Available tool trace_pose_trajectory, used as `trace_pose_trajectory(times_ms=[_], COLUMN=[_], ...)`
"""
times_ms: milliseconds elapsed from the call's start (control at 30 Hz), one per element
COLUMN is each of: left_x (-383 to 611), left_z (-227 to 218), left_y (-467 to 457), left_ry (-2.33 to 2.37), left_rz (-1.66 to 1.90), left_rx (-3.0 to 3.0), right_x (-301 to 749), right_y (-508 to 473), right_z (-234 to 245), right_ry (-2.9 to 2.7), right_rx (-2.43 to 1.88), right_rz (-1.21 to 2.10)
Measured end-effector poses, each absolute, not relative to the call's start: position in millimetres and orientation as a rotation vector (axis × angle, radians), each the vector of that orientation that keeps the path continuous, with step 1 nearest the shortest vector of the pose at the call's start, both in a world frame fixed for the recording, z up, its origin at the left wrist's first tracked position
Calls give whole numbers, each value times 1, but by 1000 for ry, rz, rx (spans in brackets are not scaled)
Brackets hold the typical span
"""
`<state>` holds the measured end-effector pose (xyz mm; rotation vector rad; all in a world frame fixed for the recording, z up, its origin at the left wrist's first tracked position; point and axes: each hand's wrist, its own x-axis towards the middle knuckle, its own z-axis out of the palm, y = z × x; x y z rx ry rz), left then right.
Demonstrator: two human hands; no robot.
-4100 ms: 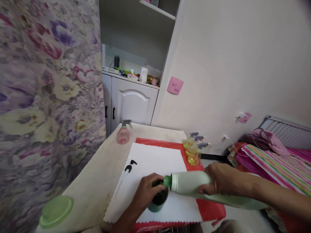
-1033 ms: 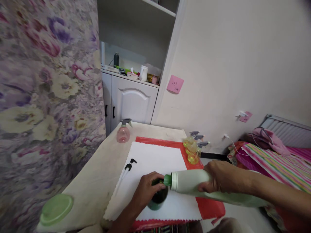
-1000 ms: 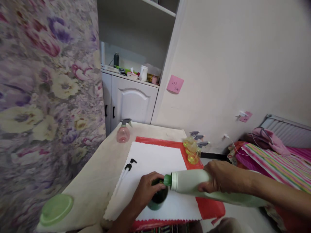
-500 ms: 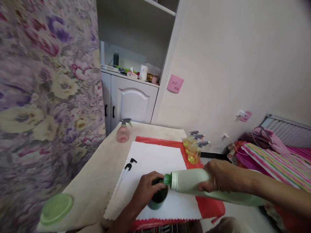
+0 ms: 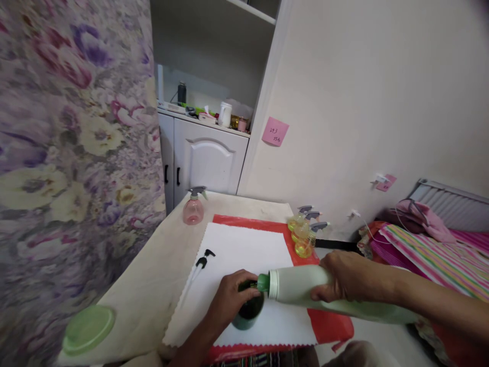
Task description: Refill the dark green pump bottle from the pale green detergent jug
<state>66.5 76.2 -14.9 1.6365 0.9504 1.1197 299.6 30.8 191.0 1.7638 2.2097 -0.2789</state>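
Note:
My right hand point(image 5: 340, 278) is wrapped round a large pale green bottle point(image 5: 294, 285), tipped almost level with its green spout pointing left. The spout meets the mouth of a dark green bottle point(image 5: 247, 313), which stands on a white scallop-edged sheet point(image 5: 244, 247). Closed round the neck of that dark bottle is my left hand point(image 5: 233, 295); its fingers partly hide the mouth. Whether liquid is flowing I cannot tell. A black pump head with a pale tube point(image 5: 201, 262) lies on the sheet, left of my left hand.
Several yellow spray bottles point(image 5: 303, 247) stand at the table's right rear. A pink spray bottle point(image 5: 193, 210) is at the left rear, and a light green lid point(image 5: 88, 329) lies front left. Red cloth point(image 5: 330, 326) sticks out under the sheet. A bed point(image 5: 439, 250) is at right.

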Motion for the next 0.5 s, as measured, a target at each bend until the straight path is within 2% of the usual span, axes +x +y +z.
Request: trace_pose_trajectory(times_ms=[500], left_x=[67], left_z=[-12], left_y=[75], left_ry=[949], left_rz=[1110], left_rx=[1657], right_x=[298], right_y=[29], right_z=[193], right_ry=[2225], right_rx=[1785], right_rz=[-290])
